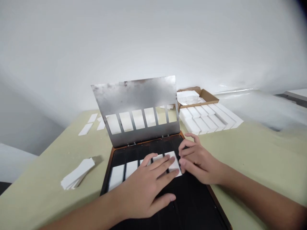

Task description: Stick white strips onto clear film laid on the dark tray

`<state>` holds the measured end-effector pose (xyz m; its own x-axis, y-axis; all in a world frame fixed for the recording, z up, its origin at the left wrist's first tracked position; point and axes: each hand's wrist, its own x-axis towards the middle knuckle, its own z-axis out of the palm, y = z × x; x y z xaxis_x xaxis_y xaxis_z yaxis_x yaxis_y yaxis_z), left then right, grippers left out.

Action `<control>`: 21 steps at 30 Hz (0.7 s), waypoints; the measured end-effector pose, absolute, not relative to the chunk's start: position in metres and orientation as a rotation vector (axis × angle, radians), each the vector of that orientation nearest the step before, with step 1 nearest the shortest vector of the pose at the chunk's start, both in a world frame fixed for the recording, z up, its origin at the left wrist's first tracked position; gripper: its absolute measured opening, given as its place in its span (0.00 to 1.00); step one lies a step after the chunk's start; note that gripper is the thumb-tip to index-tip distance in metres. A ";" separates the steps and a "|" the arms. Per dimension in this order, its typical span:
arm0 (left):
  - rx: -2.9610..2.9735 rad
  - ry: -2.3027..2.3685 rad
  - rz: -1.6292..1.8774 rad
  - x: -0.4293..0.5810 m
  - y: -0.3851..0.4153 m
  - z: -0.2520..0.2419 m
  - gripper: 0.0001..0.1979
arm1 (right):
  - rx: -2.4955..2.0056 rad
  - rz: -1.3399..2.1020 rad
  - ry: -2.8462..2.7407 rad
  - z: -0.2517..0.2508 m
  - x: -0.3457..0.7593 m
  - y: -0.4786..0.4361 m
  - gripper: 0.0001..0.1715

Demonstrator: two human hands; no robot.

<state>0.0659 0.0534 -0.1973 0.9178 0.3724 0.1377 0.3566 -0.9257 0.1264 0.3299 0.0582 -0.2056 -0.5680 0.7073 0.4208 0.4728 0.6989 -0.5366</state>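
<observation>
My left hand (153, 185) lies with its fingers stretched out over a row of white cards set in a black board (189, 201) with an orange-brown edge. Its fingertips rest on the rightmost white card (177, 166). At that card's right side is my right hand (199, 159), fingers curled, thumb near the index finger; whether anything small is between them is hidden. A hinged metal plate (141, 95) with a row of rectangular windows stands raised at the board's far edge. Left of my hand, the leftmost white card (116, 177) shows plainly; the middle ones are partly covered.
A fanned stack of white cards (78, 174) lies on the pale green table (263, 166) at left. More loose cards (85, 128) are farther back. Behind, to the right, stand a cardboard box (209, 96) holding white cards and neat rows of white stacks (208, 121).
</observation>
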 end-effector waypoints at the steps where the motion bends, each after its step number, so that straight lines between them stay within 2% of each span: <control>1: 3.003 0.541 0.261 0.068 0.053 -0.196 0.27 | -0.948 0.500 -2.249 -0.205 0.331 0.059 0.24; 7: 3.196 0.584 0.406 0.058 0.041 -0.188 0.20 | -1.006 0.388 -2.387 -0.210 0.323 0.062 0.18; 10: 3.220 0.894 0.447 0.019 0.036 -0.187 0.25 | -1.020 0.305 -2.466 -0.207 0.313 0.050 0.20; 12: 3.160 1.249 0.450 -0.012 0.029 -0.192 0.36 | -1.044 0.276 -2.520 -0.204 0.307 0.036 0.27; 15: 3.161 1.327 0.437 -0.044 0.009 -0.204 0.43 | -1.065 0.271 -2.608 -0.204 0.303 0.005 0.49; 18: 3.166 1.349 0.445 -0.051 -0.025 -0.217 0.46 | -1.075 0.151 -2.687 -0.215 0.303 -0.032 0.55; 21: 3.187 1.281 0.460 -0.050 -0.063 -0.231 0.50 | -0.991 -0.241 -2.693 -0.236 0.303 -0.064 0.59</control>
<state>-0.0499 -0.0631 -0.2306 0.6995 0.6198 0.3557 0.7044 -0.6818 -0.1973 0.3033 -0.0640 -0.2357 -0.7330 0.6111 0.2988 0.6544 0.7534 0.0645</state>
